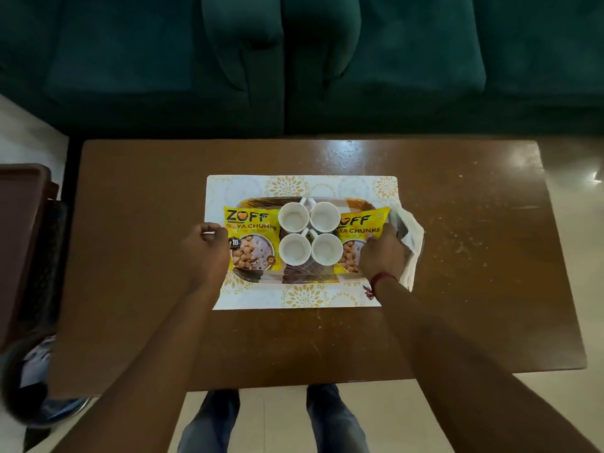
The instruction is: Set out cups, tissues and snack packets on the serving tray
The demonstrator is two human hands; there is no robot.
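Note:
A brown patterned serving tray (304, 274) lies on a white and gold placemat (294, 297). Several white cups (294, 217) stand in a tight square at its middle. A yellow snack packet (253, 235) lies on the tray's left side, and a second yellow packet (358, 223) lies on its right. White tissues (414, 238) stick out past the tray's right end. My left hand (206, 250) is curled at the tray's left rim, touching the left packet's edge, with nothing seen in it. My right hand (382, 258) covers the right packet's outer part, thumb and fingers pinching it next to the tissues.
The brown wooden table (457, 256) carries only the placemat and tray. A dark green sofa (359, 60) runs along its far side. A darker brown side table (19, 223) stands at the left. My legs (271, 423) are at the near edge.

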